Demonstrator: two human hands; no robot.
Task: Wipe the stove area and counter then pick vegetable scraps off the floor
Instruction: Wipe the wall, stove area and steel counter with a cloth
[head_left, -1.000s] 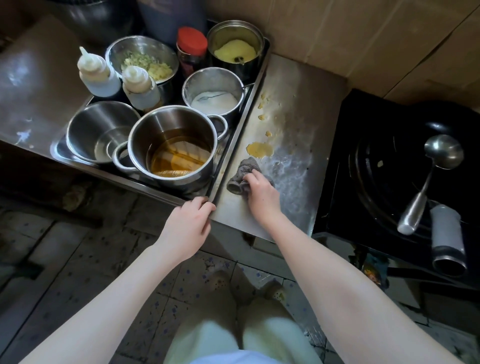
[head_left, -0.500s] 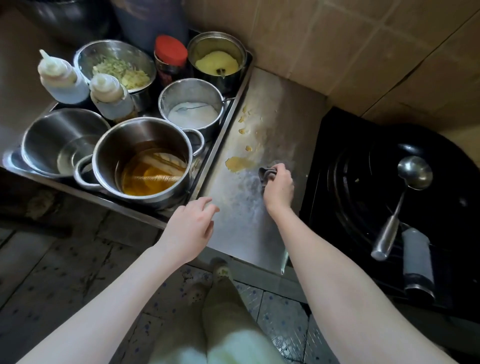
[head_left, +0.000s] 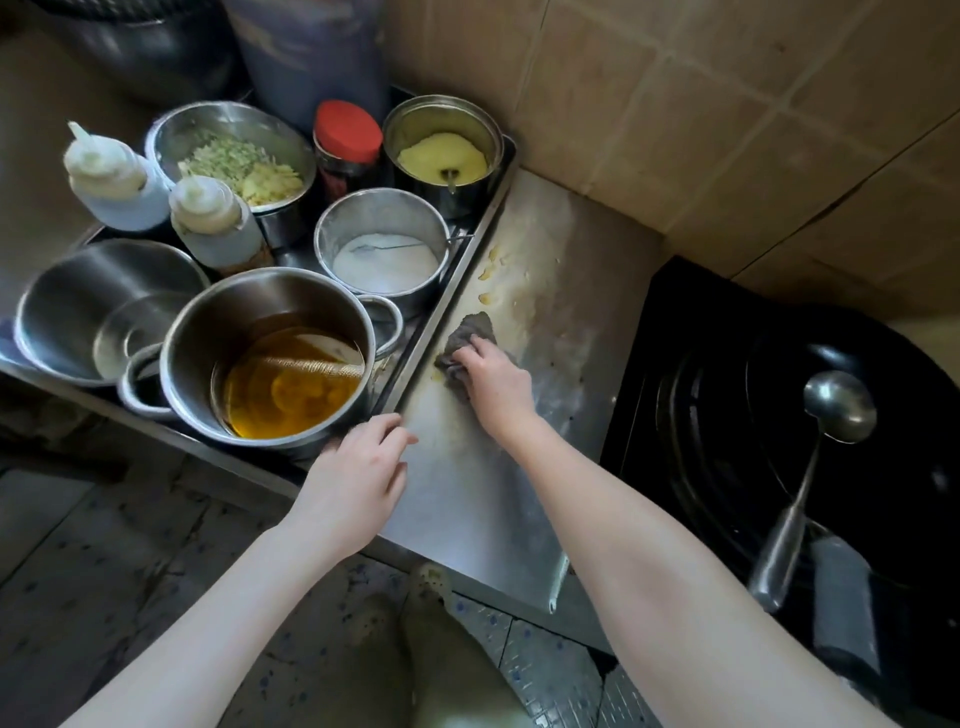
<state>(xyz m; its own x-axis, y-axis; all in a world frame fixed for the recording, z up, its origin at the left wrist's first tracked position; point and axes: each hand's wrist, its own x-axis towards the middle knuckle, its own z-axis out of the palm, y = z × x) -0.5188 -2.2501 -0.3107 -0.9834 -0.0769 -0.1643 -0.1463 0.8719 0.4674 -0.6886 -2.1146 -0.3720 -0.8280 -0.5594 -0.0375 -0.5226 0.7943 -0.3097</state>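
Tiled floor (head_left: 104, 571) runs along the bottom of the view. Steel counter (head_left: 493, 478) sits mid-frame, with the black stove (head_left: 636, 415) butted against its right side. A dark wok (head_left: 909, 467) is on the stove, and a steel ladle (head_left: 810, 478) lies in it with the handle toward the camera.

Left of the counter is a steel tray (head_left: 457, 280) packed with containers:
- big pot (head_left: 208, 338) of amber oil at the near corner
- empty bowl (head_left: 67, 301) to its left
- bowl of chopped veg (head_left: 239, 161) at the back
- pot of white powder (head_left: 384, 260) and pot of yellow paste (head_left: 441, 156) along the right rim
- two squeeze bottles (head_left: 111, 182)
- red-lid jar (head_left: 348, 135)

Right hand (head_left: 493, 382) is on the counter just beside the tray rim, fingers bent over a bunched grey rag (head_left: 467, 332) and pressing it flat to the steel. Yellow smears (head_left: 488, 270) lie just past the rag (toward the wall), with a hazy film around them.

Left hand (head_left: 353, 478) holds nothing. Its fingers are loosely bent, tips at the tray's near-right corner. It looks like they touch the rim, but I can't confirm from this angle.
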